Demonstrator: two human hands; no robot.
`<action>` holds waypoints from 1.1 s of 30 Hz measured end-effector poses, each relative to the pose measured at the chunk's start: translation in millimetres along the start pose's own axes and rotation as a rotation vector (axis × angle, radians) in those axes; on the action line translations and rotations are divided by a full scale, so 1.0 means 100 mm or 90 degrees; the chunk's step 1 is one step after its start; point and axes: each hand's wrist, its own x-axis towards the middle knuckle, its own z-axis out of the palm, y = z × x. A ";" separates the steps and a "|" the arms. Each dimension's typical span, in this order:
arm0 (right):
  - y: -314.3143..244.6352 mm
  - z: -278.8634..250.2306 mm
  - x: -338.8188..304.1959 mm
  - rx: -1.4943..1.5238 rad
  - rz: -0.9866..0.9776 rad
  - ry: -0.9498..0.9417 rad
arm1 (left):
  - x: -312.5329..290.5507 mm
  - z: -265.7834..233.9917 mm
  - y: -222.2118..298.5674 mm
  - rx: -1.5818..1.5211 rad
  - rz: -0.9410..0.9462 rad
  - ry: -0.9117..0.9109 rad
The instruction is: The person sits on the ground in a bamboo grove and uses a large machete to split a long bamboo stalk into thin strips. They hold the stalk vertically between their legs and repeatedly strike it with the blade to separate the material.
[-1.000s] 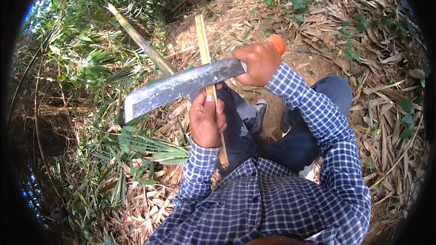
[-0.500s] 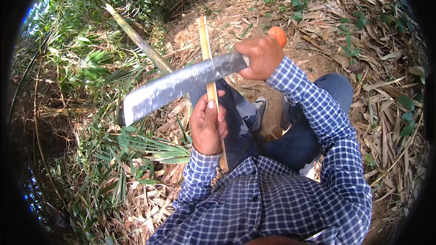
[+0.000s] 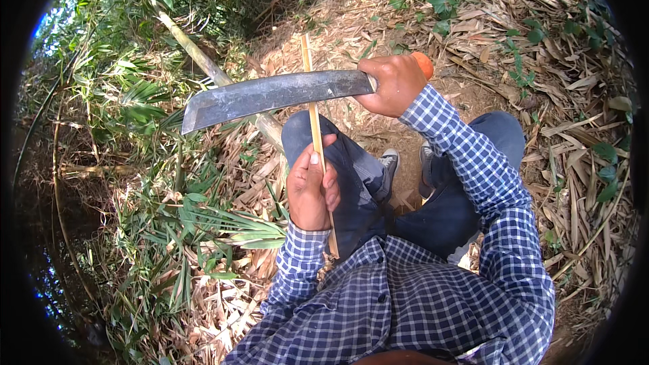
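My left hand (image 3: pixel 311 188) is closed round a thin, pale bamboo strip (image 3: pixel 315 130), with the thumb pressed along it. The strip runs upright in the view, its lower end hanging past my wrist and its upper end showing beyond the blade. My right hand (image 3: pixel 393 84) grips a machete (image 3: pixel 270 94) by its orange handle (image 3: pixel 423 65). The long dark blade lies crosswise over the strip, above my left hand, its broad tip to the left. Whether the edge touches the strip, I cannot tell.
A bamboo pole (image 3: pixel 196 51) slants from the upper left toward my knee. Green leaves (image 3: pixel 253 233) lie left of my left forearm, and dry leaves (image 3: pixel 574 142) cover the ground at right. My shoes (image 3: pixel 389 162) rest on bare soil between my bent legs.
The machete blade has turned nearer to level, its tip rising, and my right hand has shifted slightly right. The strip now shows a narrower side; my left hand still holds it.
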 end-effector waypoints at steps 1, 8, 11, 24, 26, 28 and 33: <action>-0.03 -0.01 0.00 0.026 -0.031 -0.006 | 0.02 0.01 0.02 -0.003 0.005 0.005; 0.00 0.02 -0.04 -0.010 -0.078 -0.028 | 0.02 -0.03 0.02 0.018 0.021 0.012; -0.10 0.04 -0.06 0.046 -0.082 0.001 | 0.04 -0.03 0.01 0.011 0.026 0.033; -0.06 0.05 -0.04 0.052 -0.146 0.046 | -0.08 -0.06 -0.04 0.035 0.008 0.024; 0.13 0.04 -0.01 0.009 -0.044 0.032 | -0.14 -0.10 -0.05 0.052 0.016 0.014; 0.30 -0.01 0.09 -0.043 0.066 0.041 | -0.15 -0.16 -0.11 0.053 0.012 0.022; 0.01 -0.08 -0.01 0.009 0.022 0.042 | 0.06 -0.09 -0.11 0.044 0.093 0.051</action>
